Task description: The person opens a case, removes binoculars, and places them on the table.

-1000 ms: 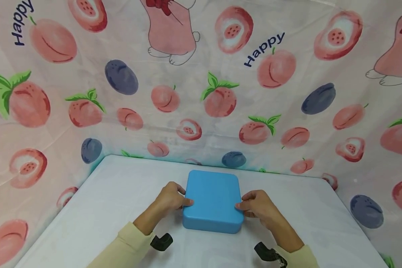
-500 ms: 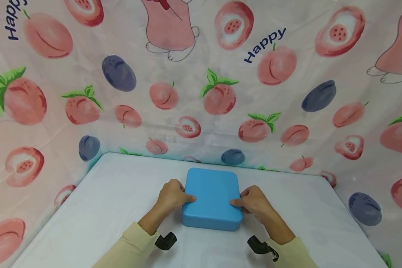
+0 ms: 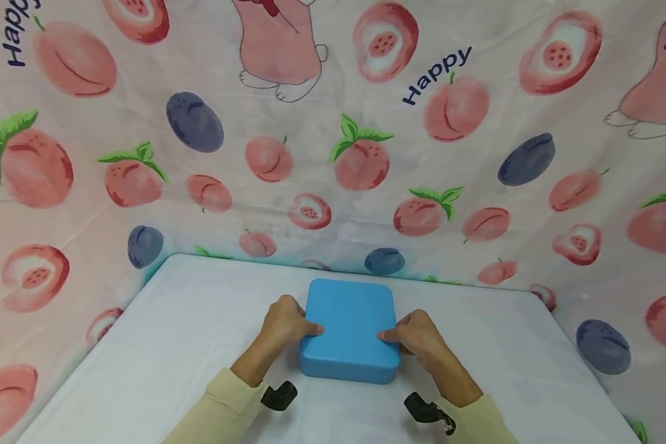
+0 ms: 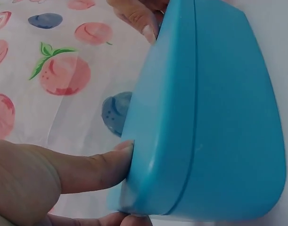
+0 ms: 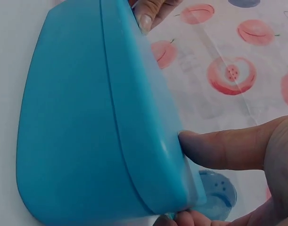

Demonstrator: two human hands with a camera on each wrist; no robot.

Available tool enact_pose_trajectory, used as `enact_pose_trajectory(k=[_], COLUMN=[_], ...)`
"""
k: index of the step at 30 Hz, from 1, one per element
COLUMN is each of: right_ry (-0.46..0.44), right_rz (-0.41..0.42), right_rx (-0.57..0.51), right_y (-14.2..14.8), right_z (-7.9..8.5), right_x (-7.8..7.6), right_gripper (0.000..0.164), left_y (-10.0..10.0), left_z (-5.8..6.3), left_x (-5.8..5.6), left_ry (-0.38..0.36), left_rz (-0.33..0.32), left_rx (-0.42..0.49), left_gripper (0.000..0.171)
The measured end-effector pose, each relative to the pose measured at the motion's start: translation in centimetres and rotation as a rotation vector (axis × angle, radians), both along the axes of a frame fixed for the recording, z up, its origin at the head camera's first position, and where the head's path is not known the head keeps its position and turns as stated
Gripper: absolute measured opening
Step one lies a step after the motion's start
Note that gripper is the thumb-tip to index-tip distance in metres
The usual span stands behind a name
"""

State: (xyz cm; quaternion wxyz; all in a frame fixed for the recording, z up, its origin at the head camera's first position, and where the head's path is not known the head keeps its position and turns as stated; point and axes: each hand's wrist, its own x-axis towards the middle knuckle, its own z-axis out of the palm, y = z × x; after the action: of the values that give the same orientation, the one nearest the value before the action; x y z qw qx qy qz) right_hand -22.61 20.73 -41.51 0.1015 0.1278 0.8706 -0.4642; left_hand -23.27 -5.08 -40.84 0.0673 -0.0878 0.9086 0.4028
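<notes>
A blue plastic box [image 3: 348,327] with rounded corners lies flat on the white table. Its lid [image 4: 179,117] is on, and a thin seam runs between lid and body in both wrist views. My left hand [image 3: 285,322] grips the box's left side, thumb [image 4: 99,169] on the top face and fingertips against the lid's side. On the opposite side my right hand [image 3: 422,336] holds it the same way, its thumb [image 5: 224,149] pressing the top near the edge. The other fingers of both hands are partly hidden behind the box in the head view.
White cloth covers the table [image 3: 211,308]. A fruit-printed curtain [image 3: 311,154] stands behind it and along both sides. Black wrist mounts [image 3: 279,396] hang below the sleeves, close above the table in front of the box.
Both thumbs have slid a little further inward over the box's top. The right hand has moved slightly left, closer against the side. The head view has tilted and shifted slightly.
</notes>
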Motion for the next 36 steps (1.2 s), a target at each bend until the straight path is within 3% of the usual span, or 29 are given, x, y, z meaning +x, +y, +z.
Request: enact_pose_trajectory(k=[10,18,27,36], right_ry=[0.017,0.109,0.196,0.194], right_rz=[-0.016,-0.003,-0.014,-0.002], right_rx=[0.025,0.071,-0.009,-0.113], right_y=[-0.4,-0.6,-0.7,-1.1], right_z=[0.3,1.1,1.3,2.4], right_x=[0.0,0.1,1.4,2.3], right_gripper=[0.043,0.048,0.046,0.051], left_y=[-0.1,-0.8,-1.7,-2.7], left_z=[-0.2,-0.3,0.4,1.3], left_x=[-0.7,-1.2,-0.7,0.2], left_ry=[-0.048,-0.071,0.015,0.051], left_rz=[-0.001,0.021,0.031,0.035], left_rx=[0.048,0.240,0.282,0.334], left_gripper=[0.042,0.050,0.046,0.043])
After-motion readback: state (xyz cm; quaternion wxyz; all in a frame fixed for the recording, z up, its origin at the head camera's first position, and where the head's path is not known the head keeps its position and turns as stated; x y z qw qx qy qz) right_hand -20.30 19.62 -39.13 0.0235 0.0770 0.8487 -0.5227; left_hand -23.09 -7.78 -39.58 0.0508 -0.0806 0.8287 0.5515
